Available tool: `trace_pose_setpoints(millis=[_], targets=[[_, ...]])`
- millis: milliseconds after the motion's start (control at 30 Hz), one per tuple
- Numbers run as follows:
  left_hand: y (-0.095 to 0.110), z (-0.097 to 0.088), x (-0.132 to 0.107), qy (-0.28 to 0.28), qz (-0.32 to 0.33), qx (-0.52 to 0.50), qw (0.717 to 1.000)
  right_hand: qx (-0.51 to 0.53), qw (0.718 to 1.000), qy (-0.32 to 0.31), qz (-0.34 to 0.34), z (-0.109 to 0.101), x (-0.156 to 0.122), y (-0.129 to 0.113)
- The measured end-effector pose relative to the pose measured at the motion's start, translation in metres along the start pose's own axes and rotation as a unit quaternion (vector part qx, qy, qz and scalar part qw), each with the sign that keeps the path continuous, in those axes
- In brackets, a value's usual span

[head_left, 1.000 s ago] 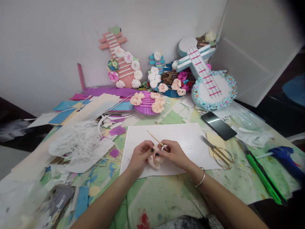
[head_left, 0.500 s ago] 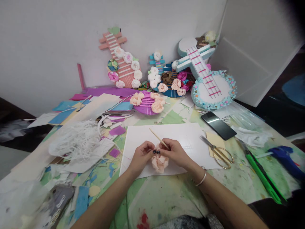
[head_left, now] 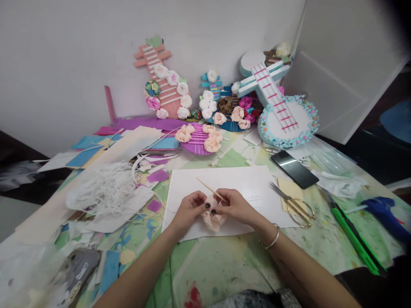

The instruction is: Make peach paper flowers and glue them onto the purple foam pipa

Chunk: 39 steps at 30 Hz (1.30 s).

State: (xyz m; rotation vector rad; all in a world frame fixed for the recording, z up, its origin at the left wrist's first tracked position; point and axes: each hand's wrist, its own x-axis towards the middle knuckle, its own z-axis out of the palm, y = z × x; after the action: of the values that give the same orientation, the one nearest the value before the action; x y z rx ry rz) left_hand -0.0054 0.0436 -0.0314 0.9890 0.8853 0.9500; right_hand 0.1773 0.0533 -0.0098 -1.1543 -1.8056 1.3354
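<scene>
As the left hand (head_left: 192,210) pinches the peach paper flower (head_left: 214,221), the right hand (head_left: 236,206) is touching it too, gripping a wooden stick (head_left: 207,186) that slants forward-left; flower's squarely between both, over the white board (head_left: 257,184).

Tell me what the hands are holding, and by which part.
The left hand and right hand pinch the peach paper flower by petals on its far side; the right hand also holds the pale stick by its near end.
</scene>
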Motion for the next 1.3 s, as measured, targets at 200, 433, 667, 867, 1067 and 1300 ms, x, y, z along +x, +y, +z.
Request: trace_pose_setpoints(millis=[200,433,667,867,1067,1300], targets=[[0.002,0.001,-0.001,0.018,0.018,0.034,0.999,-0.027,1.0,0.013,0.002,-0.003,0.001,0.0],[0.006,0.002,-0.002,0.04,0.036,0.084,0.995,-0.048,0.998,0.029,0.013,-0.001,0.0,-0.002],[0.008,0.006,-0.003,0.073,0.059,0.099,0.991,-0.067,0.998,0.017,0.007,0.004,0.0,0.002],[0.008,0.006,-0.004,0.073,0.057,0.102,0.991,-0.089,0.996,0.021,-0.007,0.002,-0.001,-0.003],[0.012,0.004,-0.003,0.076,0.046,0.096,0.991,-0.171,0.979,0.034,-0.102,-0.014,-0.003,-0.009],[0.016,0.002,-0.004,0.07,0.029,0.087,0.993,-0.314,0.945,0.011,-0.094,-0.022,-0.004,-0.011]])
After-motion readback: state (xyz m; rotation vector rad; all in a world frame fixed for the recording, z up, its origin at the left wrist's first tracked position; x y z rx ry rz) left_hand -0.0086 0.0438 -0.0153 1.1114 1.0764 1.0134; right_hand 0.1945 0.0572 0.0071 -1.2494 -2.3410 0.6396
